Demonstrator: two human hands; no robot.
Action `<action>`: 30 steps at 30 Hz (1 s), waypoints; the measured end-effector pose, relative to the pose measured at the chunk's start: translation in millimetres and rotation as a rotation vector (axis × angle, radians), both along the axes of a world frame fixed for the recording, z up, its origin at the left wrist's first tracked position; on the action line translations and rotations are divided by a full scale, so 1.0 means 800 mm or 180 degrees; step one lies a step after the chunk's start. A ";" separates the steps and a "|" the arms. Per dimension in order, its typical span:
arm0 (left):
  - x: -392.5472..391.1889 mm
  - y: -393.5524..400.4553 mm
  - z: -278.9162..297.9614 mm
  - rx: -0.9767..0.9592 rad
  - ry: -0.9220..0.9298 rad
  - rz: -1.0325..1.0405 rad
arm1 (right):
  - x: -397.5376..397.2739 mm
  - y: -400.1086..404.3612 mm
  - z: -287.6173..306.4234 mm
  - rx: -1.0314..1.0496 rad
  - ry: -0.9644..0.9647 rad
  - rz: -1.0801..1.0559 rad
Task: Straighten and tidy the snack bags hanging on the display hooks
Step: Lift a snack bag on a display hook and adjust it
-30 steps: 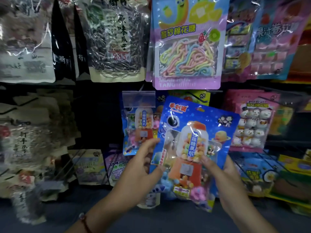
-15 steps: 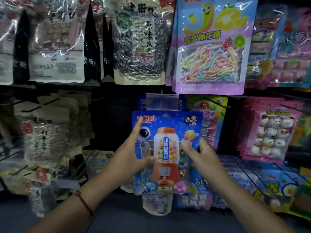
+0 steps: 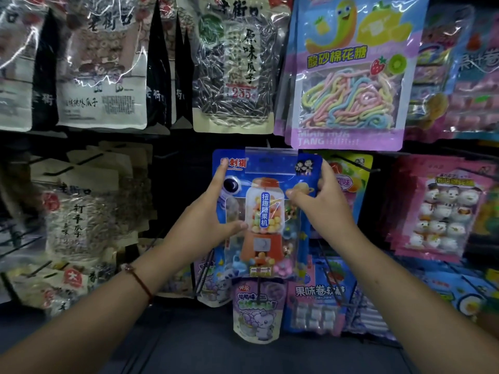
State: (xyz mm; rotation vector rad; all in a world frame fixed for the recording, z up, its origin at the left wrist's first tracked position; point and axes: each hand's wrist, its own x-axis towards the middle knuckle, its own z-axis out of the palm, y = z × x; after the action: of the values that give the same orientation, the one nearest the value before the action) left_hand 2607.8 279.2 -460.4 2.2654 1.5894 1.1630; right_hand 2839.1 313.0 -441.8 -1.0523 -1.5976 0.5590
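Note:
A blue gumball-machine candy bag hangs upright in the middle row of the display, its top edge under a clear price-tag flap. My left hand grips the bag's left edge, index finger stretched up to its top left corner and thumb across the front. My right hand holds the right edge, fingers at the top right corner and thumb on the front. The hook that carries the bag is hidden behind the flap.
Sunflower-seed bags and a purple rainbow-candy bag hang in the row above. Pink marshmallow bags hang at the right, brown seed bags at the left. A purple pouch and a roll-candy bag hang below.
The blue candy bag went from tilted and away from the rack to upright against the display under the price flap. Both hands rose with it and slid up to its top corners.

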 end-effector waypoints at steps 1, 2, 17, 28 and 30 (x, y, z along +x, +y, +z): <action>0.000 0.004 0.000 -0.0007 0.0048 0.0016 | -0.001 0.004 0.001 -0.0030 -0.0001 -0.0001; -0.001 0.007 -0.001 -0.0033 0.0079 0.0023 | -0.002 0.006 0.001 -0.0080 0.0014 -0.0007; 0.010 0.067 -0.022 0.0032 0.0263 0.0394 | -0.018 0.059 -0.033 -0.0370 -0.0022 -0.0565; -0.036 0.011 -0.139 0.0038 0.1058 0.0722 | 0.002 -0.049 -0.119 -0.0674 -0.1880 -0.0983; -0.053 -0.003 -0.158 0.0045 0.1437 0.0718 | -0.002 -0.073 -0.126 -0.0501 -0.2187 -0.1128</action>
State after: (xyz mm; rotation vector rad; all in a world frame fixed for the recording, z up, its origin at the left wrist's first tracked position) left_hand 2565.7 276.8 -586.6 2.5398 2.0418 0.7298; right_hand 2837.8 254.8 -542.3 -1.7293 -1.8969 0.0718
